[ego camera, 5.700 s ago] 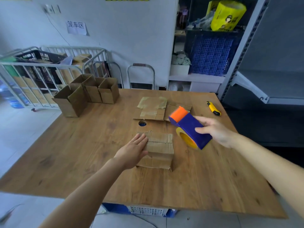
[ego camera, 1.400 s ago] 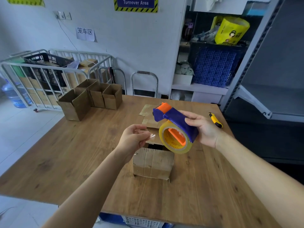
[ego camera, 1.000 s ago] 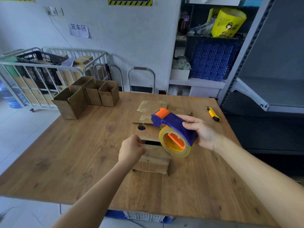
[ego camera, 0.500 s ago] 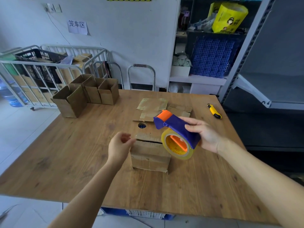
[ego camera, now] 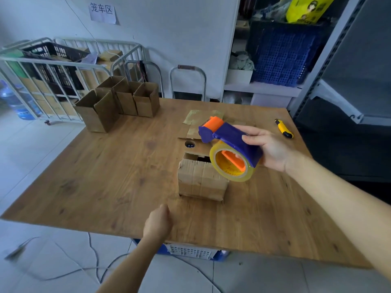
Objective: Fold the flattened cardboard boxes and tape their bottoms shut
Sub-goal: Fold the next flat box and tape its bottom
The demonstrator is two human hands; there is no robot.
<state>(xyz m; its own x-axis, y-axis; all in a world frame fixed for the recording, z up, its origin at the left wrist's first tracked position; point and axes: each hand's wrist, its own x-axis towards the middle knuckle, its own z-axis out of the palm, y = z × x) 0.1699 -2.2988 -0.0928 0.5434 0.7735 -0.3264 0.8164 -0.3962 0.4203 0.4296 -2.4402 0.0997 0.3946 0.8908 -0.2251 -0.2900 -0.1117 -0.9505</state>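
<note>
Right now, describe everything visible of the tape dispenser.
The tape dispenser has a blue-purple plastic body, an orange head at its far-left end and an orange hub. A roll of clear yellowish tape sits on the hub, its open side towards the camera. The right hand grips the body from the right, fingers curled over its top, holding it tilted in the air over the cardboard box, seemingly clear of it.
</note>
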